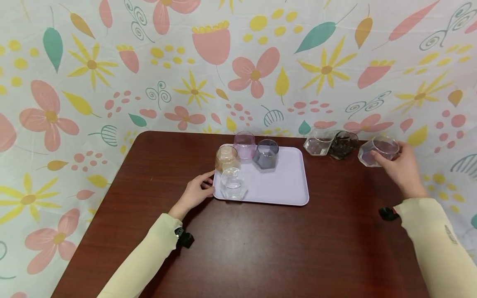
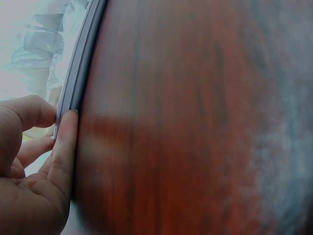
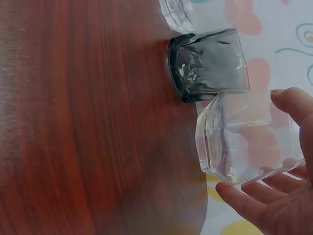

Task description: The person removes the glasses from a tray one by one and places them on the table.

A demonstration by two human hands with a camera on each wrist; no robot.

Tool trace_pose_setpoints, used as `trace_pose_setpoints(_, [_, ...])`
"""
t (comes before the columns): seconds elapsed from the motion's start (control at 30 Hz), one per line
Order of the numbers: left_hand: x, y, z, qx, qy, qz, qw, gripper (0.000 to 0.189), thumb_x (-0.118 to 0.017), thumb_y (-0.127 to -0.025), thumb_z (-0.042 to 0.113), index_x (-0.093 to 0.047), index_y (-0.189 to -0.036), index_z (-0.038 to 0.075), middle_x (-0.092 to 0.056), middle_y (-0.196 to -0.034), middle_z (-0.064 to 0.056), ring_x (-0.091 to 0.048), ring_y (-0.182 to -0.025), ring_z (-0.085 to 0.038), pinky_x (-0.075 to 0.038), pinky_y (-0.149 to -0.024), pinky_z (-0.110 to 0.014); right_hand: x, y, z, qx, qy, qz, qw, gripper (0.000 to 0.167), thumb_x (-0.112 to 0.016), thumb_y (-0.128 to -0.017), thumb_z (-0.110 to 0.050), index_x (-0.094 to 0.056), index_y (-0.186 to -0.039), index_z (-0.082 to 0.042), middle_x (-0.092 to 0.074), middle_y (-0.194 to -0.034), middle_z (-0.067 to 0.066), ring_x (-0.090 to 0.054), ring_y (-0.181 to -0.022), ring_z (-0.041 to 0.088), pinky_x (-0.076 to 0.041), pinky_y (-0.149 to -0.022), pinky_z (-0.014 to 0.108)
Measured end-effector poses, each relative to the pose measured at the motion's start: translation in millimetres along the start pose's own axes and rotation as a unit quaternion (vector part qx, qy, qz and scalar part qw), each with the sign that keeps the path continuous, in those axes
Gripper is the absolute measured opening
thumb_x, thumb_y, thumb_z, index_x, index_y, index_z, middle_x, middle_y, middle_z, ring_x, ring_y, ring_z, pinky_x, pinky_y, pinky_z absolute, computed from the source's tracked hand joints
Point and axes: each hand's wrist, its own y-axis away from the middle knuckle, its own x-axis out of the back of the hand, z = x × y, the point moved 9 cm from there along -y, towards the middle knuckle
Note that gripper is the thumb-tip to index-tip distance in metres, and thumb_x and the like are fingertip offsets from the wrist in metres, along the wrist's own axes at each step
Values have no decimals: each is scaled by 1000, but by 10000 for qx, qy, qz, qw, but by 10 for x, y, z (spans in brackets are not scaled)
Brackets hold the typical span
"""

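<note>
Your right hand (image 1: 402, 169) grips a clear faceted tumbler (image 1: 384, 145), thumb and fingers round its wall, near the far right corner of the surface (image 1: 261, 248)! Mind the dark smoky tumbler (image 1: 343, 145) beside it; brace lightly with your left hand (image 1: 194, 192), pinching the lilac tray (image 1: 287, 182) at its left edge.

In the head view we get bright, even light, with pale glare on the near part of the surface (image 1: 238, 240). In the left wrist view we see a washed-out upper-left corner where the glasses (image 2: 43, 41) fade into haze, and bluish glare at right. In the right wrist view we find soft shadow beside the clear glass (image 3: 247, 139).
</note>
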Motion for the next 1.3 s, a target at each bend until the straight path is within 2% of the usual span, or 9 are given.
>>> trace_pose_setpoints(0.13, [-8,-6,-17,-1,-27,-11,10000,64,-65,-85,-5,-57,-148,3,-67,-111,-19,-71,-90,-25,-65,-69,-28,-25,-72,26,-137,271,-155,9994,92,-66,-98,-44,-21,-158,8,-39,-146,36,-50,-100,19,-39,-66,14])
trace_pose_setpoints(0.17, [-11,-6,-16,5,-15,-14,10000,64,-65,-85,-5,-57,-148,3,-67,-111,-19,-71,-90,-25,-65,-69,-28,-33,-91,34,-170,331,-186,9991,93,-64,-99,-46,-19,-159,9,-39,-146,37,-50,-105,28,-43,-71,21])
trace_pose_setpoints(0.23, [-14,-7,-20,-3,-2,-10,10000,64,-65,-85,-5,-57,-148,3,-66,-110,-19,-71,-90,-25,-65,-69,-28,-54,-130,52,-240,387,-254,9986,95,-62,-99,-48,-15,-160,9,-36,-148,41,-47,-116,46,-46,-93,40])
trace_pose_setpoints(0.3, [-14,-3,-15,-4,8,0,10000,64,-65,-85,-5,-57,-148,3,-66,-110,-19,-71,-90,-25,-65,-69,-28,-69,-170,70,-290,361,-285,9985,97,-61,-100,-49,-13,-161,8,-34,-150,42,-41,-126,56,-31,-109,67])
trace_pose_setpoints(0.37, [-18,2,-15,2,-1,1,10000,64,-65,-85,-5,-57,-148,3,-67,-110,-19,-71,-90,-25,-65,-69,-28,-83,-206,84,-316,338,-321,9984,98,-60,-100,-51,-10,-162,8,-31,-151,43,-37,-131,59,-11,-111,82])
trace_pose_setpoints(0.43, [-24,4,-20,6,-7,3,10000,64,-65,-86,-5,-57,-148,3,-66,-110,-19,-71,-90,-25,-65,-69,-29,-94,-241,96,-332,303,-328,9985,99,-59,-100,-52,-9,-162,7,-29,-153,43,-35,-133,60,-10,-111,83])
trace_pose_setpoints(0.63, [-42,4,-13,-37,24,-14,10000,63,-65,-86,-5,-57,-148,2,-67,-110,-19,-71,-89,-25,-65,-69,-29,-143,-326,121,-270,149,-356,9989,99,-60,-100,-50,-8,-161,9,-29,-154,42,-38,-132,57,-36,-101,73])
trace_pose_setpoints(1.0, [-32,7,-14,-26,4,9,10000,63,-66,-85,-5,-58,-148,3,-67,-110,-19,-71,-90,-25,-65,-69,-28,-189,-367,144,-312,289,-369,9984,98,-57,-101,-50,-9,-159,12,-32,-148,46,-37,-132,60,-35,-102,74])
trace_pose_setpoints(1.3, [-1,-1,7,-16,-59,10,10000,63,-66,-86,-5,-57,-149,4,-67,-111,-19,-70,-91,-26,-65,-70,-29,-209,-414,135,-335,236,-656,9970,102,-53,-102,-50,3,-159,14,-12,-159,47,-23,-143,65,-24,-114,78])
